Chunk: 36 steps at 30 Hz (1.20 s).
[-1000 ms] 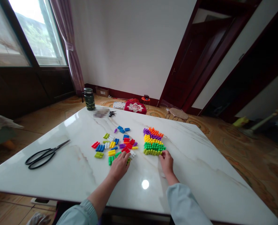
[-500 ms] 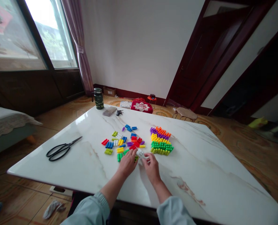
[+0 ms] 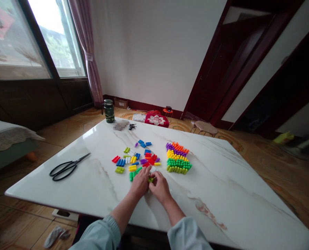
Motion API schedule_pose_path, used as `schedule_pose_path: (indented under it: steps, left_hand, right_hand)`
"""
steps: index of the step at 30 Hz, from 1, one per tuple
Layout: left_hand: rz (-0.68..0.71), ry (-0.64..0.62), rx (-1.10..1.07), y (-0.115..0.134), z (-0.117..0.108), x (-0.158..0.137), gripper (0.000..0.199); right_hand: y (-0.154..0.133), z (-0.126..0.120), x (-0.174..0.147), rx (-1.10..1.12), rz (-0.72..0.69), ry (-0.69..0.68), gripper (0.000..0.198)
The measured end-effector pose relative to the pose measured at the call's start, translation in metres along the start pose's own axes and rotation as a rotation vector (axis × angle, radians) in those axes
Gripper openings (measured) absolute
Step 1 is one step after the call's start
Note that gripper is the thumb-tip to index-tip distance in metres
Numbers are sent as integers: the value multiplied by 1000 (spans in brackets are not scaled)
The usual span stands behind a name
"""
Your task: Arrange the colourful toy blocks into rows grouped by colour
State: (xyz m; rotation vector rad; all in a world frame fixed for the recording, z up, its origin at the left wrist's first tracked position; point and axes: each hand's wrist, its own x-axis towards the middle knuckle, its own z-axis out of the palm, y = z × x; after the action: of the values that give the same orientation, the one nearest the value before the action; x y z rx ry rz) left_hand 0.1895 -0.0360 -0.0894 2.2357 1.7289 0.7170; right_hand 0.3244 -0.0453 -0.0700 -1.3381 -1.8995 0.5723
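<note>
Hands: both over near edge of loose pcs, side by side, close tog. L hand [image 3: 140, 182] palm down, fingers bent, tips low by the green pcs [image 3: 132, 176]; grip can't be confirmed, fingertips partly hidden. R hand [image 3: 160, 186] has thumb & forefinger curled in at a lime-green pc [image 3: 151, 180], which shows btwn the two hands; pinched or only touched, can't tell. White pcs [image 3: 153, 169] just beyond the fingers, partly covered.

Loose stock: small plastic pcs, mostly in short same-colour groups, lying ahead & to L of hands. Noted: red pcs [image 3: 150, 160] nr centre, yellow pcs [image 3: 132, 168], blue pcs [image 3: 120, 163] to L, purple pc [image 3: 136, 144] nr far side, lime pair [image 3: 119, 170] at L edge.

Sorted stock: multicolour block of rows [image 3: 179, 159] to R of loose pcs, apart from both hands. Colours, far to near: orange, purple, yellow, green, lime. Rounded ends visible.

Surface: white marble-look table [image 3: 237, 194]. Also on it: black-handled scissors [image 3: 69, 168] at L, blades pointing away & to R, approx. closed; camo-pattern bottle [image 3: 109, 111] upright at far L corner; blurred-out item [image 3: 121, 125] beside it; small dark tool [image 3: 131, 126] next along, type unclear.

Beyond table: red cloth w/ white flower [image 3: 156, 120], round stool [image 3: 205, 127].
</note>
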Motion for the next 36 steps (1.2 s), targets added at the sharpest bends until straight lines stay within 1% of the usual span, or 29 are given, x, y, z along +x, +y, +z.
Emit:
schedule_pose_path:
  steps: [4,6,8,10,11,13,15,18,20,22,25,30,36]
  left_hand:
    - [8,20,20,1,2,1,59]
    - [15,40,21,1,3,1,55]
    - [30,69,16,0,4,1,49]
    - [47,105,16,-2,6,1,46]
    - [58,122,17,-3,7,1,45]
    - [83,153,21,-6,10,1,45]
    - [105,170,22,-8,12,1,45]
    - [112,175,25,-10,14,1,45]
    - [112,173,33,-10,14,1,45]
    - [116,178,39,-10,14,2,45]
    - [123,197,39,-10,15,2,45]
    - [135,215,53,-11,16,2,43]
    - [144,215,65,-11,16,1,43]
  right_hand:
    - [-2,-11,-5,-101,67,24,14]
    - [-2,-16,-9,-162,65,21,13]
    - [0,-20,-13,-167,57,5,19]
    - [3,-25,-16,-78,70,-1,33]
    - [7,-28,-17,-17,81,19,36]
    - [20,-38,-19,90,113,128,30]
    - [41,-55,-22,142,176,306,22]
    - [84,-90,-25,129,333,573,31]
    - [112,-111,-24,39,410,685,33]
    - [134,-126,-20,-32,463,688,33]
    - [149,-132,-9,-66,461,617,32]
    - [149,-123,8,-58,423,586,31]
    - [149,-120,12,-57,396,572,30]
